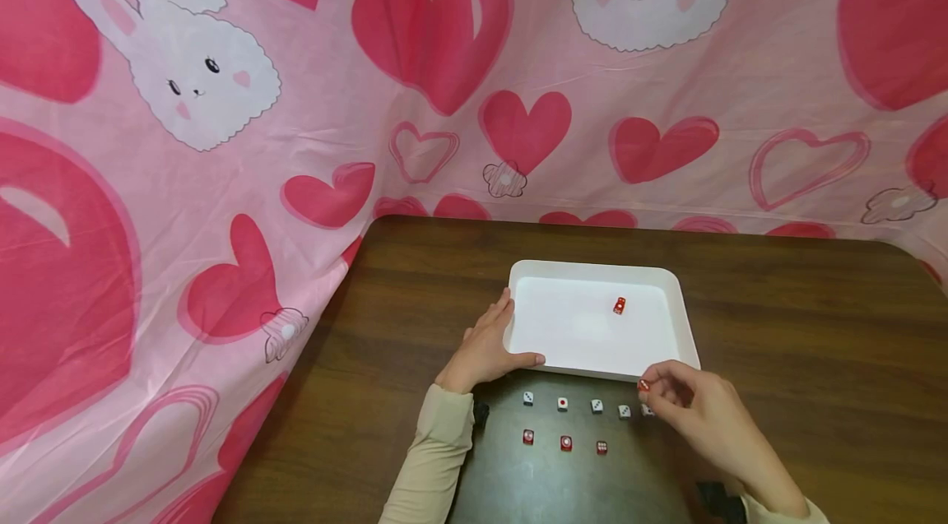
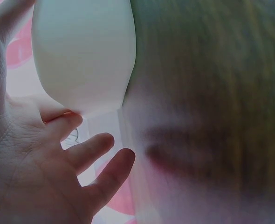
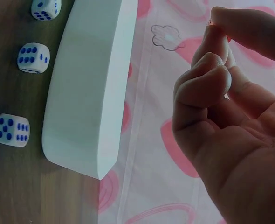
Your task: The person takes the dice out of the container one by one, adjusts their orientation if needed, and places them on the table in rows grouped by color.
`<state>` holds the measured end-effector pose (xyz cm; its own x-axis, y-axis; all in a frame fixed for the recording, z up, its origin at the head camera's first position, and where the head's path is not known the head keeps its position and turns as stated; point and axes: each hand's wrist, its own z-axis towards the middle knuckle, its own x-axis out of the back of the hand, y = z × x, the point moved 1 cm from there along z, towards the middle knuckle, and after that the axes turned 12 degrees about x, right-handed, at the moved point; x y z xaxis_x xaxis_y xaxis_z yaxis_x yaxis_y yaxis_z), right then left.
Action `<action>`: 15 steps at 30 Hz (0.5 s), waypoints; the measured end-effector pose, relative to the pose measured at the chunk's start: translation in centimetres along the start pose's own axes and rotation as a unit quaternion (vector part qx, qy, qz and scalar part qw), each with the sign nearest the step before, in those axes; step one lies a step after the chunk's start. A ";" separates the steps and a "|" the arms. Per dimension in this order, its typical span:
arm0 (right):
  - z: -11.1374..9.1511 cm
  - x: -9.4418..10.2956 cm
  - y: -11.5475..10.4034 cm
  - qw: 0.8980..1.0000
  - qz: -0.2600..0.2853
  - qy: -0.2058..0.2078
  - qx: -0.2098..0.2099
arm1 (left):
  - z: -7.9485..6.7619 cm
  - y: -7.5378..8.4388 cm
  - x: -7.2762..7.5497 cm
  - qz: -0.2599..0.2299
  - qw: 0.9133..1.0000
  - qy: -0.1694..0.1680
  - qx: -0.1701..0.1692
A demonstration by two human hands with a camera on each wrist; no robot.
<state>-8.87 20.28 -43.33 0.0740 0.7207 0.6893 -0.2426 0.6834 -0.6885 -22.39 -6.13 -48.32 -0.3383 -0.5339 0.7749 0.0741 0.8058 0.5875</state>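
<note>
My left hand (image 1: 485,351) rests at the near left corner of a white tray (image 1: 585,372), thumb over the front rim and fingers along the left side. In the left wrist view its fingers are spread, and some stand apart from the tray wall. My right hand (image 1: 696,401) pinches a red die (image 1: 643,385) between thumb and forefinger, just in front of the tray's near right corner. In the right wrist view the fingertips mostly hide this die. Inside the tray, right of its middle, lies a red die (image 1: 619,306).
In front of the tray is a row of several white dice (image 1: 563,404), the rightmost partly behind my right hand. Nearer me, three red dice (image 1: 566,442) form a second row. A heart-patterned pink cloth (image 1: 533,129) hangs behind and left of the brown wooden table (image 1: 800,343).
</note>
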 end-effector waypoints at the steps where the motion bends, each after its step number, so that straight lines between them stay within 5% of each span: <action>1: -0.1 -0.1 0.1 1.000 0.003 0.000 0.001 | 0.0 0.0 0.0 -0.001 1.000 -0.001 0.000; 15: -1.6 -1.3 0.5 0.998 0.003 0.035 0.056 | 0.0 0.0 0.0 -0.005 1.000 -0.001 0.001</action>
<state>-7.56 19.91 -44.90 0.1386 0.7332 0.6657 -0.3493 0.6652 -0.6599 -22.37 -6.18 -48.31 -0.3403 -0.5420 0.7684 0.0690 0.8005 0.5953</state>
